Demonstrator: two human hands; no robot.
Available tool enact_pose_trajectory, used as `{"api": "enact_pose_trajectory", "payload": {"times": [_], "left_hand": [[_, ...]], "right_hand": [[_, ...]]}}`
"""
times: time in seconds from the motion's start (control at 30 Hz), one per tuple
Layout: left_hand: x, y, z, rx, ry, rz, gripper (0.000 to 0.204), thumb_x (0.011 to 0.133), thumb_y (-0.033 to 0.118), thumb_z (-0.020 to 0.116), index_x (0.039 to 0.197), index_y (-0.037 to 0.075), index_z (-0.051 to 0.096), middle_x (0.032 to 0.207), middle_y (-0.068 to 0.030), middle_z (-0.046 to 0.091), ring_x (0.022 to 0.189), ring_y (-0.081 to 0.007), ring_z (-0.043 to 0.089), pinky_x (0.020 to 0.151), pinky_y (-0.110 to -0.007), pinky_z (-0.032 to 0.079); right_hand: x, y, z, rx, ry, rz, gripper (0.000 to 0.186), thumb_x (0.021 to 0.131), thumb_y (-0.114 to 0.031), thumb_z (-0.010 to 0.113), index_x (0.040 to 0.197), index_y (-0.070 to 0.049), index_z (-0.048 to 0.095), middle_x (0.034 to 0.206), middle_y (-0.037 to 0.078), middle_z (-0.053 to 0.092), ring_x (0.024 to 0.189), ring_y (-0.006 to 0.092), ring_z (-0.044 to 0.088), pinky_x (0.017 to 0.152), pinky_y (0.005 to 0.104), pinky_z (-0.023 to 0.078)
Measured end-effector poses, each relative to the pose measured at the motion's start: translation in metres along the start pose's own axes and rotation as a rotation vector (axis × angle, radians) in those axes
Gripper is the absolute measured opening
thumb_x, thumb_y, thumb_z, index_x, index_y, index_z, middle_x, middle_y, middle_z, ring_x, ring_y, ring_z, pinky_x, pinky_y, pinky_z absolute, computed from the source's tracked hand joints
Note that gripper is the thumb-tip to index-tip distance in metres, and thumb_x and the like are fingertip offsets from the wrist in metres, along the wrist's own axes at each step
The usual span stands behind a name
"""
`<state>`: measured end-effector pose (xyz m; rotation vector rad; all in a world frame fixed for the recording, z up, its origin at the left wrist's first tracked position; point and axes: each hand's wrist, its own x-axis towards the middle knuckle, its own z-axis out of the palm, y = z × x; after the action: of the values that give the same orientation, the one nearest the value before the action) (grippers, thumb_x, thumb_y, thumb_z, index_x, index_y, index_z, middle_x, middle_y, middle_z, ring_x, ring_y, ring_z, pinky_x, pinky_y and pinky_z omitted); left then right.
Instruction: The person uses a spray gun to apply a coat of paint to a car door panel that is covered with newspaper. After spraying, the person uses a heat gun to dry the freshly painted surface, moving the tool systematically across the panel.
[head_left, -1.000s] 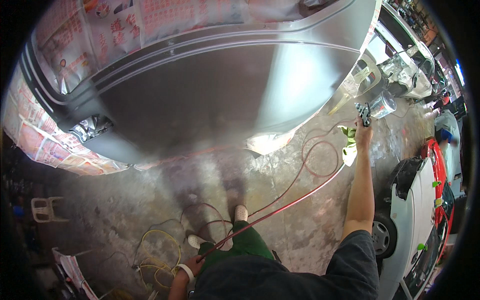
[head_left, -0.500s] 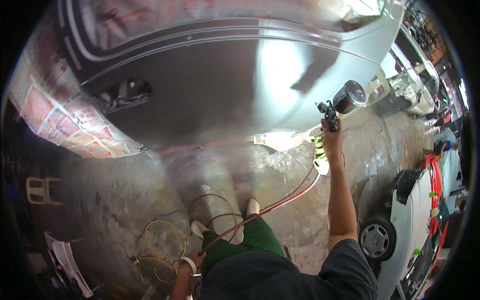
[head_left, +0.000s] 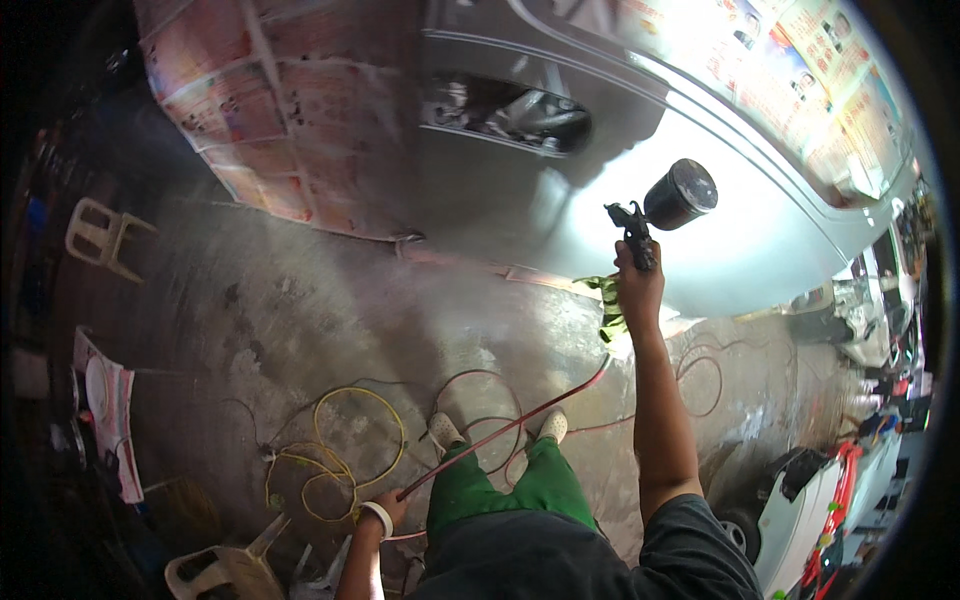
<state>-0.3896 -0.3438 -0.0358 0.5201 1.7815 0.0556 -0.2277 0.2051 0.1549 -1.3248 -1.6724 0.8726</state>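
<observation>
Spray gun (head_left: 637, 238): one, gripped by right hand (head_left: 641, 292) near car panel (head_left: 760, 222) | red hose (head_left: 500, 435): one length, clasped by left hand (head_left: 389, 511)

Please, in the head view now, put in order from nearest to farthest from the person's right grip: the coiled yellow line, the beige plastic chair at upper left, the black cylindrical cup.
1. Black cylindrical cup: just above the right grip.
2. Coiled yellow line: lower left of it.
3. Beige plastic chair: far left.
</observation>
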Motion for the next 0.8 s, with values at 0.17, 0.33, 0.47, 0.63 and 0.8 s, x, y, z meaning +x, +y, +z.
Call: {"api": "enact_pose_trajectory", "payload": {"times": [0.17,0.33,0.47,0.63,0.8], "left_hand": [[-0.014,-0.039,-0.016,-0.139,0.014,-0.064,0.045,0.1,0.039,0.055,0.13,0.008,0.064,0.118,-0.0217,0.069,0.113,-0.0378,0.065,0.097,-0.046,0.049],[-0.024,-0.039,-0.023,-0.145,-0.021,-0.121,0.05,0.101,0.043,0.051,0.129,0.004,0.064,0.121,-0.0244,0.068,0.115,-0.0396,0.064,0.099,-0.046,0.048],[-0.018,-0.044,-0.023,-0.272,-0.072,-0.174,0.049,0.101,0.041,0.05,0.128,0.002,0.062,0.116,-0.0247,0.068,0.114,-0.0412,0.063,0.097,-0.047,0.047],[-0.011,-0.034,-0.015,-0.276,-0.008,-0.152,0.048,0.101,0.041,0.051,0.128,0.003,0.063,0.115,-0.0238,0.069,0.112,-0.0409,0.063,0.097,-0.047,0.047],[0.031,-0.05,0.027,-0.197,-0.041,-0.126,0.049,0.1,0.04,0.053,0.128,0.002,0.063,0.113,-0.0232,0.069,0.11,-0.0392,0.064,0.096,-0.046,0.048]], "right_hand": [[-0.018,-0.055,0.124,-0.037,-0.088,-0.027,0.034,0.096,-0.032,0.068,0.112,-0.005,0.056,0.079,0.013,0.068,0.07,0.0227,0.068,0.065,0.0387,0.051],[-0.025,-0.087,0.229,-0.14,-0.125,-0.125,0.039,0.094,-0.038,0.067,0.116,-0.008,0.055,0.096,0.027,0.07,0.094,0.0476,0.067,0.076,0.0527,0.049],[-0.035,-0.113,0.285,-0.115,-0.197,-0.13,0.038,0.094,-0.038,0.066,0.117,-0.009,0.055,0.095,0.028,0.069,0.096,0.0497,0.064,0.076,0.0555,0.048],[-0.041,-0.108,0.285,-0.061,-0.291,-0.119,0.041,0.094,-0.037,0.066,0.12,-0.007,0.056,0.086,0.023,0.069,0.09,0.0476,0.066,0.077,0.0498,0.049],[-0.037,-0.066,0.208,-0.071,-0.221,-0.04,0.035,0.095,-0.033,0.068,0.113,-0.005,0.056,0.083,0.019,0.069,0.078,0.0355,0.068,0.069,0.0454,0.05]]}}
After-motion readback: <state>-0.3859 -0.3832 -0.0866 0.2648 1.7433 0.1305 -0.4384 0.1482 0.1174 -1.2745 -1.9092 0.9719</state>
